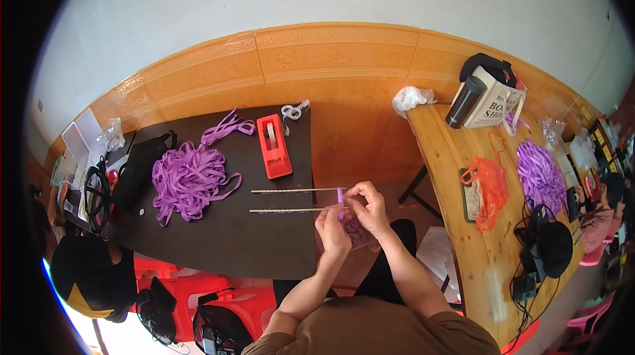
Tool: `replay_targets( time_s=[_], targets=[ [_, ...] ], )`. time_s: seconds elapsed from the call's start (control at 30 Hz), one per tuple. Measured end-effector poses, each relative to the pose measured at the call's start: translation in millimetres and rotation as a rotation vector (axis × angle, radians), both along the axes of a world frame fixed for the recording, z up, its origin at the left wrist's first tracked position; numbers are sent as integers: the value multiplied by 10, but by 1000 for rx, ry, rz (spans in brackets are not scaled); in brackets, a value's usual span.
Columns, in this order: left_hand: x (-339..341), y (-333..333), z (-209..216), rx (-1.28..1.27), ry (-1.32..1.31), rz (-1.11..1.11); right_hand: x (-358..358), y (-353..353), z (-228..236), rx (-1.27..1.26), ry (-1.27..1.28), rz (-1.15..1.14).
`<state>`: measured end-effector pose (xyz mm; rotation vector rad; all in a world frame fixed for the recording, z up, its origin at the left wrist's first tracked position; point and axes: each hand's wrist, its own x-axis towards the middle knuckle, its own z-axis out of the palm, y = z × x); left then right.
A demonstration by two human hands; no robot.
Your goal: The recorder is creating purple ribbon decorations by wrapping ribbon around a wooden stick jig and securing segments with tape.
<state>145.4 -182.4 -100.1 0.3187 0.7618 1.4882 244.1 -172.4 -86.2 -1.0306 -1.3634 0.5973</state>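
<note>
Both hands work just off the right edge of the dark counter (pixel 251 249). The left hand (pixel 333 231) has its thumb and fingers pinched together on the near end of a short purple strip (pixel 340 197), beside the near rod (pixel 284 211). The right hand (pixel 368 208) is curled, thumb and forefinger close together, at the right ends of the rods; whether it grips anything, I cannot tell. The strip crosses from the far rod (pixel 291 190) to the near one, close to their right ends; whether it loops around them is unclear. The rods lie roughly parallel and apart, their twisted left ends over the counter.

On that counter, left of the rods, sits a tangled heap of purple ribbon (pixel 190 182). A red tape dispenser (pixel 274 157) stands beyond the rods, with scissors (pixel 292 112) near its far end.

To the right, a wooden counter (pixel 456 249) carries an orange bag (pixel 491 190) partly over a phone (pixel 470 203), a second purple heap (pixel 541 176), a black cap (pixel 554 249), a tumbler (pixel 465 102) and a tote (pixel 497 105).
</note>
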Motion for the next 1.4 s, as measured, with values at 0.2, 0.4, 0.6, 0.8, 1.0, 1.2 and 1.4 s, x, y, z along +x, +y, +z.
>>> replay_targets(
  time_s=[0.2, 0.4, 0.6, 0.8, 1.0, 1.2, 1.4],
  targets=[
    [-12, 4, -53, 17, 7, -12, -101, -19, -80, -95, 231, 39],
    [-10, -25, -17, 1, -6, -21, -142, -4, -189, -26, 229, 21],
    [-11, -7, 3, 24, 3, -19, -148, 21, -159, -13, 248, 5],
    [-7, 12, -42, 35, 21, -12, -94, 72, -46, 70, 37, -75],
    [-8, -3, -20, 32, 2, 5, 43, -20, 200, 318, -541, -214],
    [-19, -16, -12, 19, 12, 1, 47, -115, 177, 358, -568, -283],
    [5, 2, -11, 18, 15, -14, 142, -172, 234, 363, -483, -268]
  ],
)
